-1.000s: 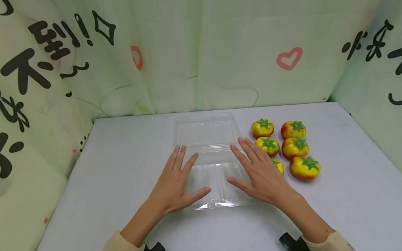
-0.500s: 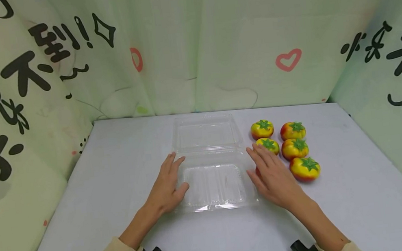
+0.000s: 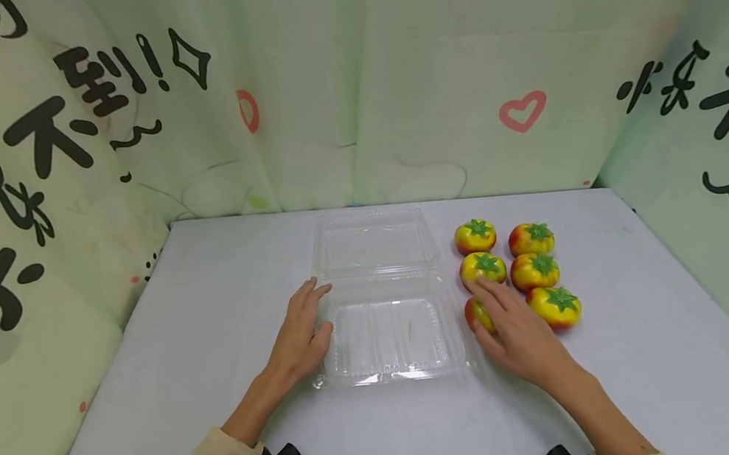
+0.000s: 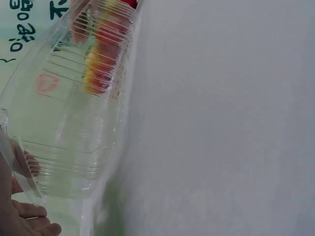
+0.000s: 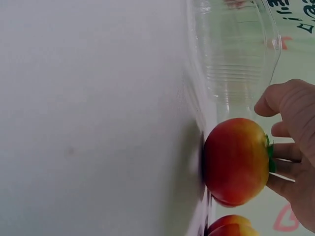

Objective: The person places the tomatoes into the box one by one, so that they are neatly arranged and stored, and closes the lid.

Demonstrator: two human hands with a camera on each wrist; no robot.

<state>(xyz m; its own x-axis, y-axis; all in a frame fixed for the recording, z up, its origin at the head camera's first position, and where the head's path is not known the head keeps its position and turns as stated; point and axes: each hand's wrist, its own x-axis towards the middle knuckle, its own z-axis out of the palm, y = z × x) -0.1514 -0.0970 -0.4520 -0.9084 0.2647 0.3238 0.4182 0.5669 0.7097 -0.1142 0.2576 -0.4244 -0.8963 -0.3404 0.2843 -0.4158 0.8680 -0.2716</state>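
Note:
A clear plastic clamshell box [image 3: 386, 340] lies open on the table, its lid [image 3: 373, 245] folded out flat to the back. My left hand [image 3: 299, 334] is at the left rim of the box, fingers loosely extended. Over the near-left yellow-and-red toy persimmon [image 3: 478, 315] hovers my right hand [image 3: 522, 329]. Seen from the right wrist, that persimmon [image 5: 236, 162] sits on the table, its green leafy top facing my spread fingers [image 5: 285, 169], with the thumb held apart. The hand hides part of the fruit in the head view.
Several more persimmons stand in two columns right of the box, such as the back-left one [image 3: 475, 236] and the near-right one [image 3: 554, 309]. A white table [image 3: 211, 288] spreads beneath everything. Pale green printed curtains [image 3: 441, 64] hang close around its back and sides.
Both hands have drawn apart from over the box. The left moved to its left edge; the right moved right and settled above the near-left persimmon.

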